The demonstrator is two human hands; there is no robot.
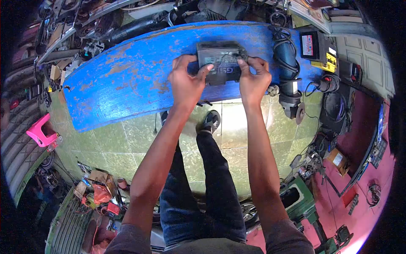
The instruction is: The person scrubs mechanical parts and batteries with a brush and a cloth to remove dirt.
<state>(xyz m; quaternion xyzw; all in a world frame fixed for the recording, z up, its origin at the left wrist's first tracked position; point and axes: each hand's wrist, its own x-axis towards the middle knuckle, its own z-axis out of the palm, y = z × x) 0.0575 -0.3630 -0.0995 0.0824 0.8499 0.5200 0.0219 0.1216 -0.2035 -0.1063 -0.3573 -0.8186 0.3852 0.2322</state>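
A dark grey, dusty battery (pixel 220 63) with faded lettering on its face is held over the front part of the blue bench (pixel 127 80). My left hand (pixel 188 78) grips its left side, thumb on the front face. On the other side, my right hand (pixel 254 76) pinches the right edge near a dark patch or fitting at the upper corner. Both hands are closed on it. The battery's back and underside are hidden from view.
An angle grinder (pixel 289 80) with its cord wound round it lies on the bench's right end. Beyond it stand another battery (pixel 311 44) and a yellow-black case (pixel 325 61). A pink stool (pixel 42 130) is at left. Tools and parts crowd the floor edges.
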